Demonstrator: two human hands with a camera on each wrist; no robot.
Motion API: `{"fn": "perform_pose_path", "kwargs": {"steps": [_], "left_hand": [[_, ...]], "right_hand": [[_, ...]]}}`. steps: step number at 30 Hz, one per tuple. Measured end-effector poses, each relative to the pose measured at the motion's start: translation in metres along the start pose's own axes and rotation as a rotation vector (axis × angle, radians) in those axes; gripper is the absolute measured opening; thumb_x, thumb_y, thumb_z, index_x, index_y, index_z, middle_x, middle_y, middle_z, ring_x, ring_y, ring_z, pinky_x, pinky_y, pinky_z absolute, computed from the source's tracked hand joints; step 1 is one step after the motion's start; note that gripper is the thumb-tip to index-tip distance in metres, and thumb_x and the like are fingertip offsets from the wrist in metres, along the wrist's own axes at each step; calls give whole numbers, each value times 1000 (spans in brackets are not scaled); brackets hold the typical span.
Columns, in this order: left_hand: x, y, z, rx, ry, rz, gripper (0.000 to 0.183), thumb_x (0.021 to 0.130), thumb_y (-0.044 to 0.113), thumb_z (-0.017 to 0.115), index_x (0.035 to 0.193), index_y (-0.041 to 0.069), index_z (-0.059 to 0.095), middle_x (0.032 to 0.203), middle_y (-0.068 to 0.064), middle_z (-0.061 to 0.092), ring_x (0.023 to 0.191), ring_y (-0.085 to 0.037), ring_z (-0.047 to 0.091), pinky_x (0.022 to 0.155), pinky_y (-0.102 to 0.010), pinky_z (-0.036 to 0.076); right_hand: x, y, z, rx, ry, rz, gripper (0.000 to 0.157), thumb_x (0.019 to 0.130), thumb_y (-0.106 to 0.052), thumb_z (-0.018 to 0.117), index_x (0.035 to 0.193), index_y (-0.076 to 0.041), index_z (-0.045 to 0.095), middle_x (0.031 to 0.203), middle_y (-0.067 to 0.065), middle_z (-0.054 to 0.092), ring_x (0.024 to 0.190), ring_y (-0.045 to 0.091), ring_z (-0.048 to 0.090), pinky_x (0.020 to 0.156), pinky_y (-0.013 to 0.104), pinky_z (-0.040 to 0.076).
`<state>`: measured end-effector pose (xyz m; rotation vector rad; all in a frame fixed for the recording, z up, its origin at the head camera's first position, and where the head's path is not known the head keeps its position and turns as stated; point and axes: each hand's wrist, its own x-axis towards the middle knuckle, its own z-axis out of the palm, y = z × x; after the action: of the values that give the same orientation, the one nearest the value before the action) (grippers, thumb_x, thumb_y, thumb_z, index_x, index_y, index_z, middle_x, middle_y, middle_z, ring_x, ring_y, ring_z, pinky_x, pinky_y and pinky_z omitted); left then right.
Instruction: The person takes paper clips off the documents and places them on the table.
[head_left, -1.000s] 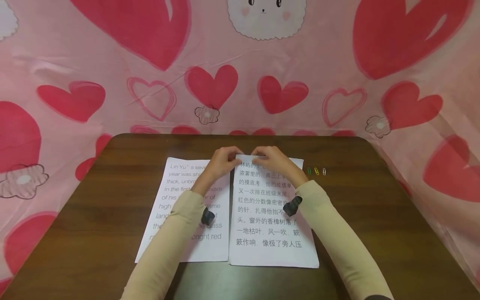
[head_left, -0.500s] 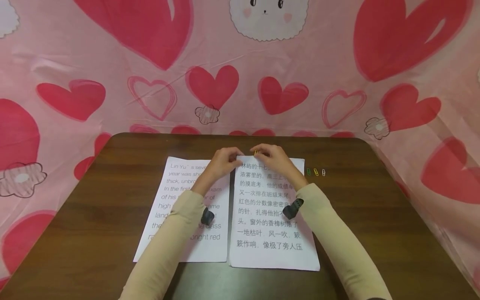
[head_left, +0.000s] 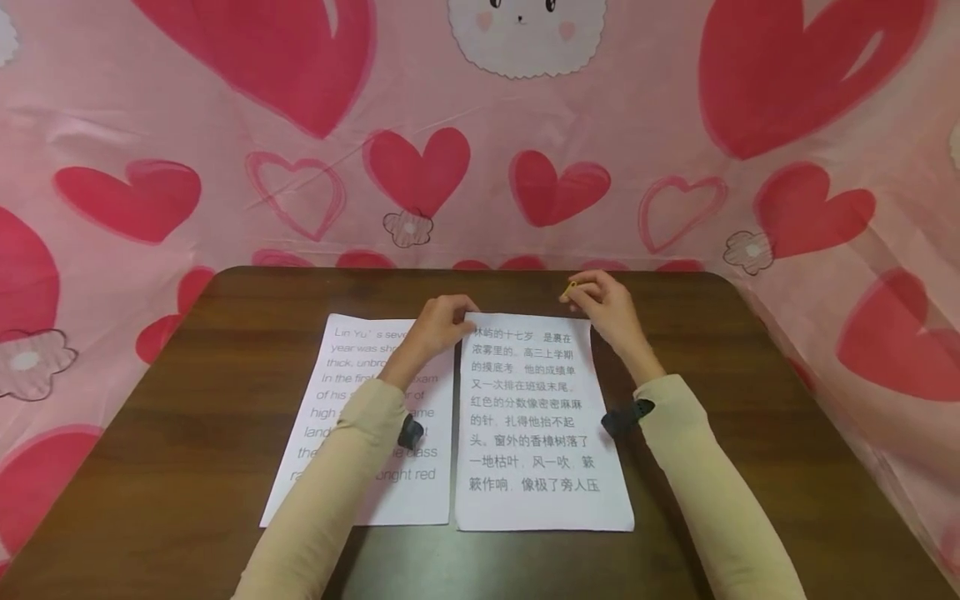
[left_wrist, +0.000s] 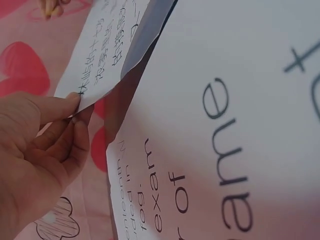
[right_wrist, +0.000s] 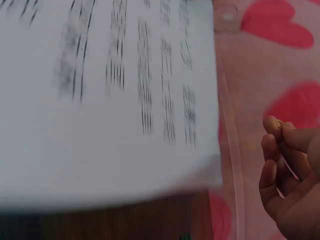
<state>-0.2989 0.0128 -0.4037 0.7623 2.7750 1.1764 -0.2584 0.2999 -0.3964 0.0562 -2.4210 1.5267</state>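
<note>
My left hand pinches the top left corner of a white sheet of paper printed with Chinese text. In the left wrist view, the thumb lies over that corner and the other fingers are curled beneath it. Beyond the sheet's top right corner, my right hand is raised, pinching a small yellow paper clip between thumb and fingertip. The right wrist view shows the same paper clip as a thin yellow loop, mostly covered by the fingers. A second sheet with English text lies on the left, partly under my left forearm.
Both sheets lie side by side on a dark brown wooden table. A pink backdrop with red hearts rises behind and beside it. Black wrist cameras sit at both sleeves. My right hand and forearm cover the table right of the sheet.
My right hand has moved right and away from the sheet's top edge, carrying the yellow paper clip. My left hand keeps its pinch. The green, yellow and white paper clips are now hidden in the head view.
</note>
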Motion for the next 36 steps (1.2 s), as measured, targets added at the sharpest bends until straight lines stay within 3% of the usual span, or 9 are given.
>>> {"fn": "perform_pose_path", "kwargs": {"steps": [4, 6, 12, 16, 20, 28, 36], "left_hand": [[-1, -2, -3, 31, -11, -27, 19, 91, 6, 69, 110, 6, 72, 100, -13, 70, 90, -23, 57, 83, -34, 48], [-2, -4, -4, 49, -13, -42, 19, 91, 7, 69, 110, 6, 72, 100, -13, 70, 90, -23, 58, 83, -35, 48], [-3, -9, -8, 110, -6, -82, 20, 91, 7, 68, 111, 6, 72, 97, -14, 69, 88, -24, 58, 80, -35, 48], [-5, -10, -9, 117, -7, -104, 20, 92, 5, 67, 112, 5, 72, 99, -14, 69, 89, -24, 59, 80, -35, 49], [-6, -9, -7, 114, -10, -100, 23, 92, 4, 67, 114, 7, 71, 103, -15, 70, 91, -25, 59, 84, -38, 50], [-12, -14, -11, 117, 26, -103, 28, 92, 2, 65, 118, 12, 71, 109, -13, 72, 95, -26, 59, 88, -39, 49], [-14, -18, -18, 116, 34, -122, 32, 92, 3, 67, 123, 8, 69, 117, -15, 72, 103, -27, 65, 94, -41, 52]], "right_hand": [[-9, 16, -39, -82, 44, 28, 31, 96, -21, 68, 116, 3, 66, 90, -4, 76, 77, 1, 67, 73, 16, 54], [-14, 24, -59, -178, 50, 51, 29, 95, -23, 70, 113, 0, 70, 90, -8, 76, 75, -7, 63, 70, 13, 51], [-26, 44, -97, -454, -31, 116, 26, 93, -25, 73, 107, -3, 75, 104, 18, 76, 73, -6, 58, 66, 15, 46], [-27, 49, -101, -546, -106, 147, 27, 92, -26, 73, 105, -2, 76, 106, 22, 75, 85, 18, 67, 72, 25, 46], [-28, 52, -100, -577, -150, 171, 28, 93, -25, 72, 105, 0, 75, 108, 24, 74, 99, 37, 67, 74, 31, 46], [-18, 56, -89, -612, -126, 98, 24, 92, -21, 72, 101, 1, 73, 94, 23, 74, 85, 31, 66, 68, 28, 45], [-19, 46, -74, -572, -39, -14, 19, 95, -18, 69, 102, -1, 72, 97, 23, 75, 84, 31, 66, 67, 28, 45]]}}
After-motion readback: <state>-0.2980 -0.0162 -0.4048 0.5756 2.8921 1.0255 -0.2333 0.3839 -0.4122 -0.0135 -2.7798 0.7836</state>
